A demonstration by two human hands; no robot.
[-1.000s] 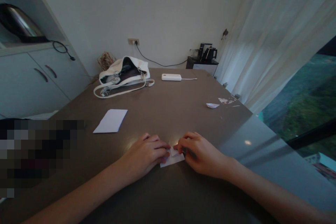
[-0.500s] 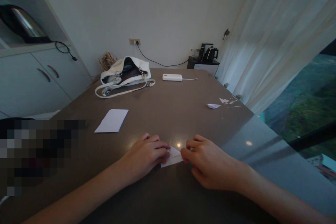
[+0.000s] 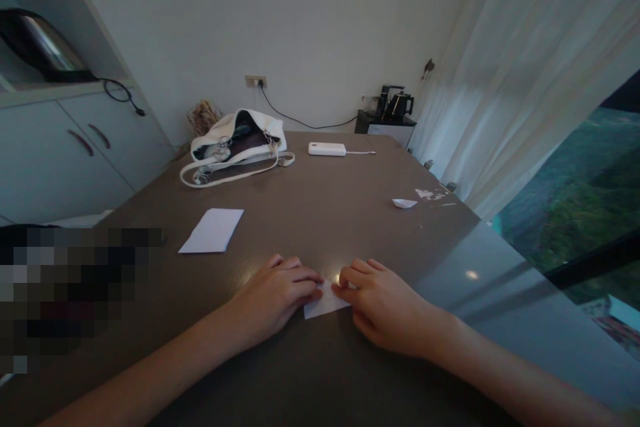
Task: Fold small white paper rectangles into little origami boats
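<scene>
A small folded piece of white paper [image 3: 325,307] lies on the table in front of me, partly hidden under my fingers. My left hand [image 3: 283,293] is closed on its left side, thumb and bent fingertips pressed together at the upper corner. From the other side my right hand [image 3: 383,307] has its curled fingers pinched on the paper's upper right part. Both hands rest close together, with only a narrow strip of paper showing between the fingertips.
A stack of white paper [image 3: 213,230] lies to the left. Behind it are an open white bag [image 3: 240,140] and a white power bank [image 3: 327,149] with a short cable. A folded paper boat [image 3: 404,203] and paper scraps [image 3: 431,194] lie at the right edge.
My right hand has moved left along the paper, closer to my left hand, and covers more of the upper part. The left hand has stayed almost where it was.
</scene>
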